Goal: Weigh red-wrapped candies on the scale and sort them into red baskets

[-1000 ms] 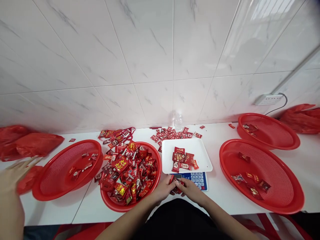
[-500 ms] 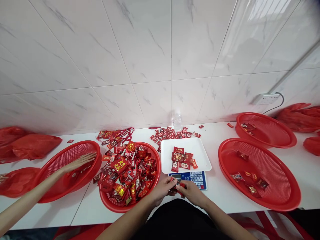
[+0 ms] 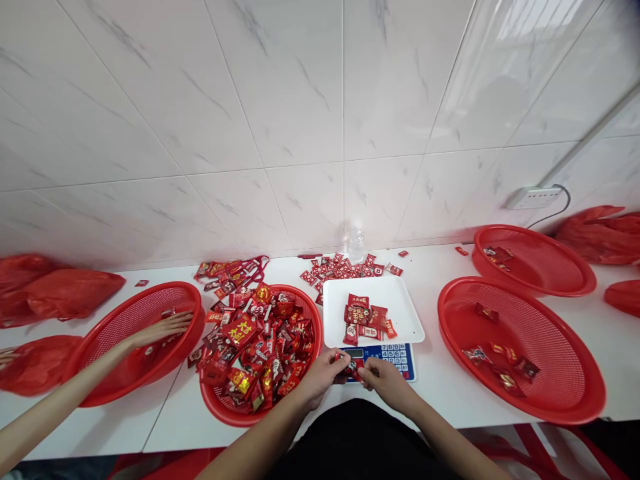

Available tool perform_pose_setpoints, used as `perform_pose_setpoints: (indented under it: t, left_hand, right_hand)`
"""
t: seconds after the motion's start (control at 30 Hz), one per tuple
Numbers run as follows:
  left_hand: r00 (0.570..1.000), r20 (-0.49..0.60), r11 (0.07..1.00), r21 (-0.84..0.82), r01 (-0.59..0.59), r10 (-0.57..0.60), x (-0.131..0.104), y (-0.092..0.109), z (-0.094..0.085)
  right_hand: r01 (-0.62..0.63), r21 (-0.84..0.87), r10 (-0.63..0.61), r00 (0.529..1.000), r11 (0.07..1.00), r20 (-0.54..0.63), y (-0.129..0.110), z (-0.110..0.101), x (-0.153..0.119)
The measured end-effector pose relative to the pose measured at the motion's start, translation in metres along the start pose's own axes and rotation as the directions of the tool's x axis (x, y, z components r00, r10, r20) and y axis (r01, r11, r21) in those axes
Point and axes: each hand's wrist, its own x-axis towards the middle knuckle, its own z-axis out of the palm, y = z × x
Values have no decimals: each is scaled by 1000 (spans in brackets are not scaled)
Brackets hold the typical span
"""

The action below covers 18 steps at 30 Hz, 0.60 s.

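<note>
My left hand (image 3: 324, 377) and my right hand (image 3: 387, 381) meet in front of a blue scale (image 3: 406, 363), each with fingers closed on small red packets (image 3: 353, 367) held between them. How many packets there are I cannot tell. On top of the scale sits a white tray (image 3: 405, 310) with several red packets (image 3: 358, 315) near its middle. Left of my left hand, a red basket (image 3: 319, 327) is heaped with red and gold packets (image 3: 260, 347).
At the left, another person's hand (image 3: 167, 327) reaches into a red basket (image 3: 95, 333). Two red baskets (image 3: 565, 333) (image 3: 583, 267) at the right hold a few packets. Small packets (image 3: 345, 267) and a clear bottle (image 3: 356, 243) lie by the wall. Red bags (image 3: 75, 293) stand far left.
My hands have moved slightly apart, and the packets between them show more. The other person's hand has shifted a little inside the left basket.
</note>
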Motion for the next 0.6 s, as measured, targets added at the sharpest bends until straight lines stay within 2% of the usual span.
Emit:
perform_pose_setpoints:
  t: [0.13, 0.33, 0.43, 0.6]
  left_hand:
    - [999, -38, 999, -53, 5, -7, 0, 2, -5]
    - [998, -53, 997, -77, 27, -31, 2, -2, -11]
    - [999, -40, 996, -81, 30, -33, 3, -3, -11]
    - [999, -36, 997, -68, 33, -36, 3, -5, -12]
  right_hand:
    - [-47, -252, 12, 991, 967, -136, 11, -21, 5]
    - [-154, -421, 14, 948, 894, -317, 31, -60, 21]
    - [-196, -481, 14, 935, 855, -355, 38, -68, 30]
    - [-232, -548, 21, 931, 803, -363, 43, -68, 40]
